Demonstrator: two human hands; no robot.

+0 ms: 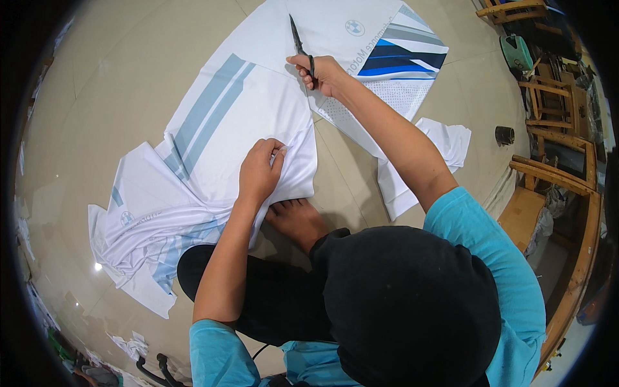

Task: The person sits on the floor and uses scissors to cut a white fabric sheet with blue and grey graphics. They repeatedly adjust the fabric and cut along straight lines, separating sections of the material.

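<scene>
White printed fabric point(258, 116) is spread over the tiled floor in front of me, with two grey-blue stripes along its left part. My left hand point(260, 169) is closed, its fingers pinching a fold of this cloth near the right edge. Farther away, my right hand point(320, 76) grips black scissors point(296, 35), their blades together and pointing away over the white cloth. To the right of the scissors, the cloth carries a blue, navy and grey pattern point(403, 57). A bunched, wrinkled part of the fabric point(138, 238) lies at the left. My bare foot point(298, 219) rests beside the near edge.
Another white fabric piece point(400, 187) lies under and beside my right forearm. Along the right side stand wooden frames point(561, 174), a dark cylindrical object point(505, 135) and a green bag point(516, 53). White scraps point(131, 346) and black tubing point(161, 371) lie at the lower left.
</scene>
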